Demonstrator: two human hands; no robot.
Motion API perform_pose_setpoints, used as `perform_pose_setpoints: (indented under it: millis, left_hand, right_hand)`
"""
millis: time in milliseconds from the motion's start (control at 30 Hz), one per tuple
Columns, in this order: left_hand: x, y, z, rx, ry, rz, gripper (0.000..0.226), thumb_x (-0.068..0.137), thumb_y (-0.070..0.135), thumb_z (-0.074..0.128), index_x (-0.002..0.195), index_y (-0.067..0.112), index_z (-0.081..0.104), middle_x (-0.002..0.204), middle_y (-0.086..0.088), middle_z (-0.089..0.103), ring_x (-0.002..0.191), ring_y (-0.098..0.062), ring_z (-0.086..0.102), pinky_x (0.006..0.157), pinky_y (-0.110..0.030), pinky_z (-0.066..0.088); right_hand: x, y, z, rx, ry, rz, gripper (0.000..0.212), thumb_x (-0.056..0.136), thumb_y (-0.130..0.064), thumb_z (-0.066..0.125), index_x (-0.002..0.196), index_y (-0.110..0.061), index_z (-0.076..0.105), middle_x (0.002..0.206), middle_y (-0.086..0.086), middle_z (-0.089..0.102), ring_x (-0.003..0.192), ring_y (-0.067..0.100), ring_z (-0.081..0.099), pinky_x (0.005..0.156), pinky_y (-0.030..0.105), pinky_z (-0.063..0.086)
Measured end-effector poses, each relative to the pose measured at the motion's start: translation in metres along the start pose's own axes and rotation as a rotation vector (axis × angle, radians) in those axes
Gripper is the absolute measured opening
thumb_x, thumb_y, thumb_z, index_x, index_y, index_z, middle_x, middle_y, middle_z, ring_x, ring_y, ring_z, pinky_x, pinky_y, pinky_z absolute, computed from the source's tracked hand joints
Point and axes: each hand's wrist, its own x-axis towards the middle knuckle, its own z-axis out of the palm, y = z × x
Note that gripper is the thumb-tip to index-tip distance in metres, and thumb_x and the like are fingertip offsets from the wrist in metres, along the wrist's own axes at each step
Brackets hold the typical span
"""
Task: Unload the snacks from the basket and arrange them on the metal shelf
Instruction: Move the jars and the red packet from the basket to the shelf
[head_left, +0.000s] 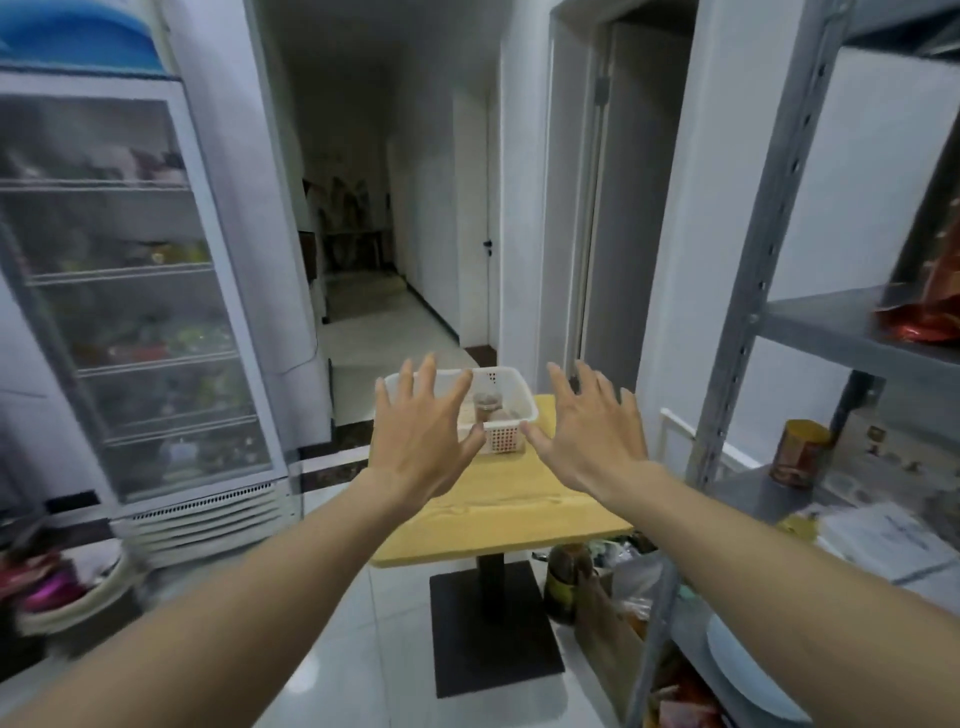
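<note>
A white perforated plastic basket (511, 395) stands at the far end of a small yellow wooden table (498, 514). Inside it I see a brown-lidded snack cup (488, 402) and a rounded brownish item beside it. My left hand (421, 436) is stretched out in front of the basket's left side, fingers spread, holding nothing. My right hand (592, 431) is spread open just right of the basket, also holding nothing. The grey metal shelf (826, 322) stands at the right, with a red snack bag (930, 291) on its upper board and a gold-red can (802, 452) lower down.
A glass-door display fridge (130, 291) fills the left. A bowl with pink packets (62, 587) sits at lower left. Bottles and bags (597, 577) crowd the floor by the table's black base. White papers (883, 535) lie on the shelf. A hallway opens behind the table.
</note>
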Motion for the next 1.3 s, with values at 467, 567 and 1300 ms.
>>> perform_pose_setpoints:
  millis: [467,567,1300]
  left_hand:
    - [0.189,-0.070,0.191,-0.145,-0.125,-0.053,0.064,0.092,0.055,0.044,0.148,0.028,0.031,0.157,-0.013,0.025,0.142,-0.031,0.027,0.114,-0.049,0.026]
    - [0.229,-0.093,0.242,-0.201,-0.170,-0.041,0.064,0.092,0.053,0.046,0.149,0.029,0.030,0.158,-0.012,0.024,0.143,-0.030,0.025,0.116,-0.049,0.023]
    - [0.406,-0.107,0.541,-0.633,-0.647,-0.243,0.076,0.081,0.035,0.074,0.146,0.034,0.036,0.154,-0.011,0.022,0.135,-0.033,0.038,0.105,-0.047,0.041]
  right_hand:
    - [0.232,0.002,0.155,0.201,-0.119,0.073,0.063,0.095,-0.053,0.047,0.146,-0.021,0.029,0.146,0.006,0.042,0.127,0.029,0.047,0.093,0.041,0.044]
    - [0.277,-0.005,0.205,0.231,-0.170,0.128,0.065,0.092,-0.056,0.047,0.146,-0.022,0.032,0.146,0.006,0.044,0.125,0.030,0.048,0.092,0.043,0.046]
    - [0.469,0.058,0.451,0.438,-0.788,0.210,0.099,0.072,-0.039,0.083,0.150,-0.017,0.024,0.142,0.011,0.038,0.132,0.029,0.040,0.099,0.033,0.037]
